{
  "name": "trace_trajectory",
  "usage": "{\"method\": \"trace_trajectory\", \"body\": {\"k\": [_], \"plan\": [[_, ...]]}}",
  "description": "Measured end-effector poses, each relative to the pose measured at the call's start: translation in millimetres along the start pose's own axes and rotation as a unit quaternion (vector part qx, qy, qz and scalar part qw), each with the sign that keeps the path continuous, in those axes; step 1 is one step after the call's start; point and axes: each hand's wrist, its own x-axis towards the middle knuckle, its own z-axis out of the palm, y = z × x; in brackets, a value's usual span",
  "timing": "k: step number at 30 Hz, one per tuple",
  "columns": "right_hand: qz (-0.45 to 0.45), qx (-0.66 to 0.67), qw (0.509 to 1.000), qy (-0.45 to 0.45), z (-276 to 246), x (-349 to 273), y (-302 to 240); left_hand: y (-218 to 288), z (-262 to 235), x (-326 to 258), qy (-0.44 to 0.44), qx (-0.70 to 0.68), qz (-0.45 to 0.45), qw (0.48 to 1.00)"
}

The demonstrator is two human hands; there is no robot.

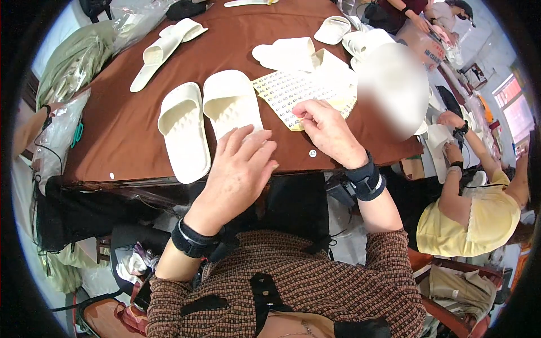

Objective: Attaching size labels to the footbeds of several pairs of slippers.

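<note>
Basically, lots of clutter around the brown-covered worktop (129, 135): clear plastic bags (62, 121) at L edge w/ a green-handled tool (78, 135) beside them, a loose slipper pair (163, 53) far L, more white slippers (284, 53) past the sheet, cardboard box (425, 50) top R, co-worker in yellow top (468, 217) at R. One round sticker (313, 153) near front edge below R hand, another round sticker (112, 176) by the L front corner.

Pale blurred patch (394, 90) covers part of the pile at R, can't ID what's under it. Bg at the rim is bent & cut off; forearm (35, 129) at far L only partly in frame. Heel end of R slipper hidden by L hand.

Hands apart. Left hand (239, 172) has fingers spread, over heel end of right slipper (232, 96); contact unclear. Left slipper (185, 132) lies just beside, L of that hand, toe away from wearer. Right hand (329, 135) is over near edge of label sheet (276, 93), thumb & index close tog.; can't tell if anything's pinched between. Sheet lies R of the slippers, partly under white slippers at its far side.
</note>
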Motion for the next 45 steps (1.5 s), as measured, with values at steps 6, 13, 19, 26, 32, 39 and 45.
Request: {"method": "trace_trajectory", "body": {"k": [6, 13, 19, 26, 32, 39, 45], "plan": [[-0.058, -0.050, 0.997, -0.025, -2, 0, 1, 3, 20, 18, -0.022, -0.002, 0.031, 0.999], [-0.048, -0.081, 0.994, -0.061, -3, 1, 0, 0, 36, 20, -0.043, 0.031, 0.033, 0.998], [-0.070, -0.100, 0.990, -0.075, -4, 3, 1, -3, 37, 20, -0.036, 0.030, 0.045, 0.998], [-0.094, -0.078, 0.992, -0.032, 1, 3, 0, -2, 35, 20, -0.049, 0.017, 0.031, 0.998], [-0.136, -0.086, 0.987, -0.020, 3, 5, 6, -2, 36, 20, -0.051, 0.024, 0.030, 0.998], [-0.108, -0.097, 0.988, -0.060, 1, 6, 4, -3, 36, 20, -0.055, 0.020, 0.029, 0.998], [-0.098, -0.102, 0.988, -0.067, 1, 7, 4, -3, 36, 20, -0.053, 0.022, 0.030, 0.998]]}}
